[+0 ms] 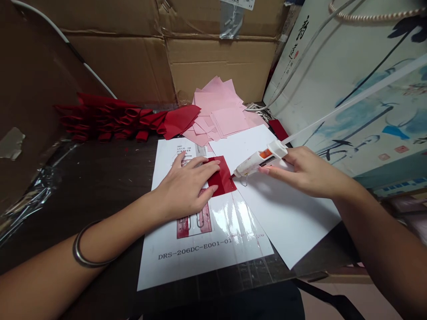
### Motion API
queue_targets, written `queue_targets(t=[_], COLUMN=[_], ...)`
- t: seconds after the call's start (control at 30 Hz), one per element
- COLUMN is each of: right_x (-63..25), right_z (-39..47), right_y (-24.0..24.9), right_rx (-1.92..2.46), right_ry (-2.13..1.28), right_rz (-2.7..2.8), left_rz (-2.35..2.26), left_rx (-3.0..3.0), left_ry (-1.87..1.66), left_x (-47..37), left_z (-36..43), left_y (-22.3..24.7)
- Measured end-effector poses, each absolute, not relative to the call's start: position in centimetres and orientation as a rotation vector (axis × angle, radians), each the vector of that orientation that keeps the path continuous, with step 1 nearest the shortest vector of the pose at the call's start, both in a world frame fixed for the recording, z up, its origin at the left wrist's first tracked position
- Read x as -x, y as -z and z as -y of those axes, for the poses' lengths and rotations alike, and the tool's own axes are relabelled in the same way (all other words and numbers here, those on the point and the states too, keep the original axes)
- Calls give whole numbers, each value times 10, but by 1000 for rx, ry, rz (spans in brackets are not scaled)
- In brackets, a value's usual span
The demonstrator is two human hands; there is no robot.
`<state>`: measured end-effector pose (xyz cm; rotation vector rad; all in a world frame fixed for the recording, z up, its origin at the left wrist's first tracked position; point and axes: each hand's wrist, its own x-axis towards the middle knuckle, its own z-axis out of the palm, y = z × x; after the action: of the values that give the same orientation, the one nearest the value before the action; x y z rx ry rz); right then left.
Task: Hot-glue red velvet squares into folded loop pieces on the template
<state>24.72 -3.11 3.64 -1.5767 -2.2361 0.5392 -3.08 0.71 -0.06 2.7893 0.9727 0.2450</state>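
Observation:
My left hand (pixel 190 184) lies flat with its fingers spread, the fingertips pressing the left side of a red square of fabric or paper (pixel 222 175). Under the square is a printed sheet (pixel 167 262) with a reddish drawing and text, covered by shiny clear film. My right hand (pixel 307 171) is wrapped round a white hot glue gun (pixel 258 162) with an orange part and a long glue stick out of its back. The gun's nozzle is at the right edge of the red square; whether it touches cannot be told.
A row of folded red pieces (pixel 113 118) lies at the back left. Loose pink squares (pixel 227 111) are piled in front of the cardboard wall (pixel 220 66). A blank white sheet (pixel 290 222) lies under the glue gun. Metal clips (pixel 262 111) sit by the patterned panel (pixel 360 102) at right.

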Motion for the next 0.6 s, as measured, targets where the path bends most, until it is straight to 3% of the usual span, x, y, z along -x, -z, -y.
queue_targets(t=[0.27,0.47,0.6], right_x=[-246,-240,-237], right_z=[32,34,31], right_y=[-34,-37,-33], right_rx=[1617,1605,1653], right_ry=[-428,-547,-415], right_rz=[2218,2095,2002], left_rz=[-959,-961,-961], left_rx=[-2792,-2799,-2794], left_ry=[-265,-257,-262], left_x=[31,31,31], left_z=[-7,-7,-7], left_y=[2,2,2])
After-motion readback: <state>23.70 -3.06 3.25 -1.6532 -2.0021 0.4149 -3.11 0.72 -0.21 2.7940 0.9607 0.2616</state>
